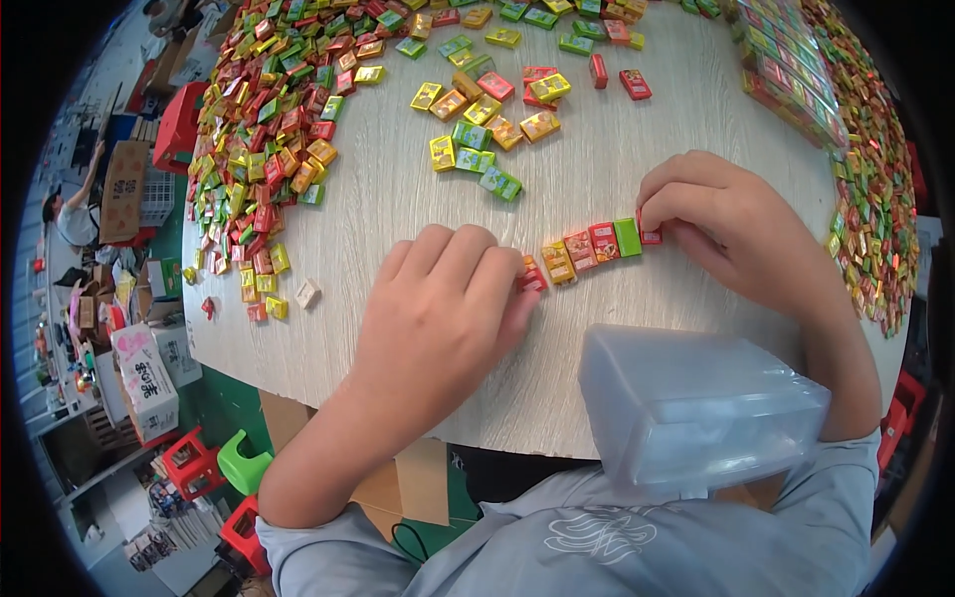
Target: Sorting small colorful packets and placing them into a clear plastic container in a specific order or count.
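Note:
A short row of small candy-sized boxes lies on the pale wooden table between my hands: a yellow box (pixel 559 263), two red boxes (pixel 604 242) and a green box (pixel 627 237), side by side. At the row's left end, my left hand (pixel 438 303) has its thumb and fingers closed on a red box (pixel 532 279). My right hand (pixel 736 224) pinches another red box (pixel 651 237) at the right end, against the green one. My fingers partly cover both end boxes. Nearer my body stands a clear plastic container (pixel 696 408), beside my right forearm.
Loose small boxes (pixel 487 109) lie scattered beyond the row. A large heap of boxes (pixel 269 149) spreads along the left; another pile (pixel 875 199) runs down the right edge. Clear packs of boxes (pixel 786 70) sit at the back right. Plastic stools (pixel 189 463) stand on the floor.

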A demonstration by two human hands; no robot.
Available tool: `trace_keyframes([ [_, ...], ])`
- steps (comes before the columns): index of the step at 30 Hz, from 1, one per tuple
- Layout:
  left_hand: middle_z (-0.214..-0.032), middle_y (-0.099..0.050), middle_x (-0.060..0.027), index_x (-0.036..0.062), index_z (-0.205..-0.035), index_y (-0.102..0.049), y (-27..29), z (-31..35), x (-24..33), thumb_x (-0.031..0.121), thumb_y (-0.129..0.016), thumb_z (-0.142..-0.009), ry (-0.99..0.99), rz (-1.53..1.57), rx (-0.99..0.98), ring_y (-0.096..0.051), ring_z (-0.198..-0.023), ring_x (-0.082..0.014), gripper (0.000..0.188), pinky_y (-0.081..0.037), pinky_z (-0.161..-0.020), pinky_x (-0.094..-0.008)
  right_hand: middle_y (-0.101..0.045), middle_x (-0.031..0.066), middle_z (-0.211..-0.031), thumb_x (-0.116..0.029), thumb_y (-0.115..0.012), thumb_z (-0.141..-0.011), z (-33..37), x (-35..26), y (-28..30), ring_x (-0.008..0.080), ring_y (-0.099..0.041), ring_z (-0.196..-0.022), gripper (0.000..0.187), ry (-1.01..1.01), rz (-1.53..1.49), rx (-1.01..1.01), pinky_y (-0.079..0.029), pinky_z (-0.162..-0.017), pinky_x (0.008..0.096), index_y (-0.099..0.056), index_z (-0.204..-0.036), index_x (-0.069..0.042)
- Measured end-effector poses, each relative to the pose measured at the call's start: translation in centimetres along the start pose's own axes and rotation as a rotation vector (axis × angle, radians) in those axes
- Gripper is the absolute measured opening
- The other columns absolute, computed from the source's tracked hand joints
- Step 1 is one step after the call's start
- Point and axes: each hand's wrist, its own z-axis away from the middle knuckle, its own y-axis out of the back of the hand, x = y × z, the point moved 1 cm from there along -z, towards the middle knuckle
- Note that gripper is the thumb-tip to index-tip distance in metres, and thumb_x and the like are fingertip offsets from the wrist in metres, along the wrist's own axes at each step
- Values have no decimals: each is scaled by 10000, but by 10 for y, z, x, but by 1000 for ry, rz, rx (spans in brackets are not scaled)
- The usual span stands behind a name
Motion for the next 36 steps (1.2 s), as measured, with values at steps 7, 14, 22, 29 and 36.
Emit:
trace_keyframes([
  [7,-985,-636,-108,57,-1036,-640,-10,-1,-3,90,-813,-822,8,94,38,-614,-912,-319,278,-500,-795,-435,-669,113,-1142,103,-654,-832,6,-5,-9,320,-656,-1058,252,6,-48,38,-544,-904,397,-676,-1043,-33],
  [14,-1024,-620,-114,43,-1047,-646,-9,2,0,139,-811,-819,18,104,62,-601,-882,-298,297,-497,-798,-416,-620,148,-1216,38,-693,-815,10,-10,-14,347,-644,-1082,370,10,-30,28,-547,-918,404,-652,-1177,-21],
  [22,-1136,-658,-158,26,-1127,-646,-4,19,13,-2,-848,-748,134,128,13,-645,-989,-340,430,-532,-851,-423,-628,134,-1183,0,-809,-755,-2,-19,-29,325,-653,-1039,456,-7,-78,35,-564,-874,393,-674,-1187,-50],
  [29,-1183,-656,-155,15,-1251,-641,-14,28,24,-55,-846,-744,320,245,137,-651,-961,-268,551,-539,-834,-351,-641,113,-1138,30,-828,-712,-7,-16,-34,290,-659,-1001,478,22,-120,42,-575,-817,370,-694,-1163,-58],
  [36,-1177,-645,-165,-7,-1253,-669,-15,24,30,-33,-841,-767,331,193,133,-648,-985,-286,516,-542,-832,-353,-651,105,-1167,28,-825,-719,-7,-15,-29,279,-666,-1001,481,86,-80,-13,-576,-818,361,-704,-1172,-77],
])
